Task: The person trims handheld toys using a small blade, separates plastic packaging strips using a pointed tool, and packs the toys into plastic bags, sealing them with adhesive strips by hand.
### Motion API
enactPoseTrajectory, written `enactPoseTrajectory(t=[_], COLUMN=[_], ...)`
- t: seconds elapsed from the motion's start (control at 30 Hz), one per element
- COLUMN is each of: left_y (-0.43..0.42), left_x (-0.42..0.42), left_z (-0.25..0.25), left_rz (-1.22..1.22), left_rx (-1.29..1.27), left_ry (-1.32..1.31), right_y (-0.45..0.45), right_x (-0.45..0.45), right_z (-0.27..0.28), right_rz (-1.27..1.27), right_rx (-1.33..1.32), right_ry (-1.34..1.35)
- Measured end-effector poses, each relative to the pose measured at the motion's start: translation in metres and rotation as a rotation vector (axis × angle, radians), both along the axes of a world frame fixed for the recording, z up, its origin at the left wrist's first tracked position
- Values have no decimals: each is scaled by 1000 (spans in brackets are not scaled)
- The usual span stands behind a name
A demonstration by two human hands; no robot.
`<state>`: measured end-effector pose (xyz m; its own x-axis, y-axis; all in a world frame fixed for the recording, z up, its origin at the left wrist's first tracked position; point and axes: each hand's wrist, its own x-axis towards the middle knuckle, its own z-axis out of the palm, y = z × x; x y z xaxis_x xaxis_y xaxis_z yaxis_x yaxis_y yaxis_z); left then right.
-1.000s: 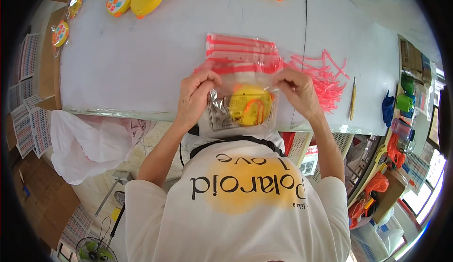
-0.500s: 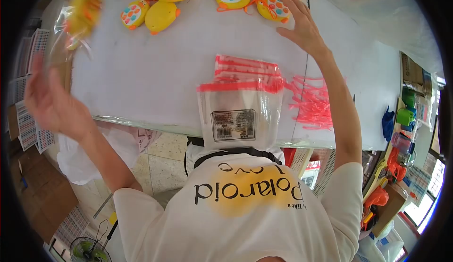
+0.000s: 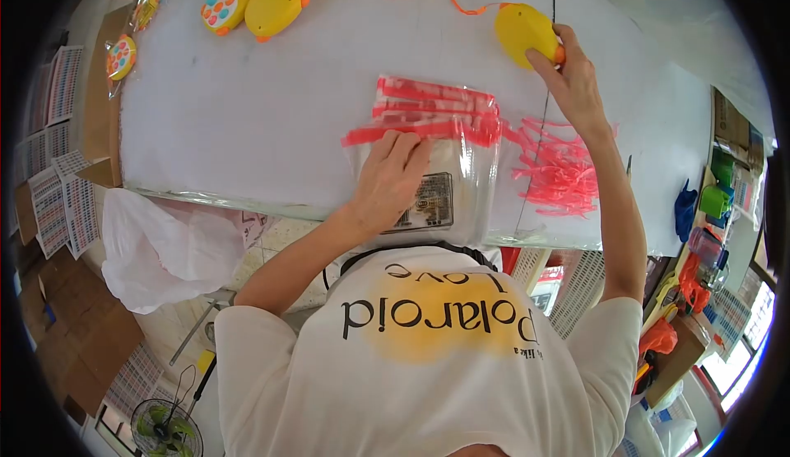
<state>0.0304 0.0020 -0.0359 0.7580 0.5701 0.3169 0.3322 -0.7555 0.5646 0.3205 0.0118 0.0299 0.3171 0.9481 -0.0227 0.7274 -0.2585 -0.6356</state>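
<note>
My right hand (image 3: 574, 74) grips a yellow toy (image 3: 524, 36) with orange tips, its plain back facing up, and an orange cord (image 3: 471, 10) trails off it to the left. Over the stack of clear plastic bags with pink top edges (image 3: 476, 173), my left hand (image 3: 391, 179) has its fingers bent onto the top bag near its pink strip. The fingertips are partly hidden. More yellow toys with coloured bubble buttons (image 3: 226, 6) lie along the far side of the table.
A pile of pink strips (image 3: 559, 179) lies right of the bags. Beyond the table's left edge, bagged toys (image 3: 121, 57) show at a cardboard box (image 3: 97, 103). A white plastic bag (image 3: 156, 247) hangs at the front left, with a small fan (image 3: 167, 428) below.
My left hand has come from the far left, where a bagged toy was in motion, to the bag stack. My right hand has picked up a toy and drawn it right and nearer.
</note>
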Motion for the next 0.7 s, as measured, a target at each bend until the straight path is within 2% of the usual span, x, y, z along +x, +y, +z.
enactPoseTrajectory(t=[0.03, 0.1, 0.2, 0.27, 0.33, 0.37, 0.4, 0.43, 0.5, 0.53, 0.6, 0.63, 0.67, 0.7], left_y=[1, 2, -3, -6, -11, -12, -13, -14, -12, -10, -9, -9, -10, -12], left_x=[1, 5, 13, 13, 6, 4, 3, 2, 3, 3, 2, 1, 2, 4], left_z=[-1, 0, 4, 3, -1, -1, 1, 2, 2, 1, -1, -1, -2, -2], left_rz=[-21, -38, -20, 10, 61, 63, 106, 149, 100, 50, 10, -31, -30, -33], left_rx=[-20, 24, 99, 121, -83, -83, -208, -333, -269, -203, -185, -167, -168, -63], left_ry=[14, 17, -9, -43, -115, -116, -168, -221, -197, -174, -187, -200, -198, -190], right_y=[-4, -10, -20, -31, -43, -50, -57, -62, -70, -72, -74, -77, -82, -86], right_x=[-4, -15, -42, -52, -57, -57, -57, -60, -65, -66, -65, -66, -67, -69], right_z=[12, 34, 41, 42, 41, 42, 43, 45, 51, 54, 61, 58, 53, 47], right_rz=[-2, 9, 56, 63, 74, 184, 290, 290, 499, 500, 515, 516, 433, 342], right_rx=[1, -95, 27, -44, -120, -241, -362, -364, -531, -531, -609, -609, -430, -244], right_ry=[-2, 409, 525, 510, 496, 368, 237, 235, 232, 231, 428, 429, 663, 890])
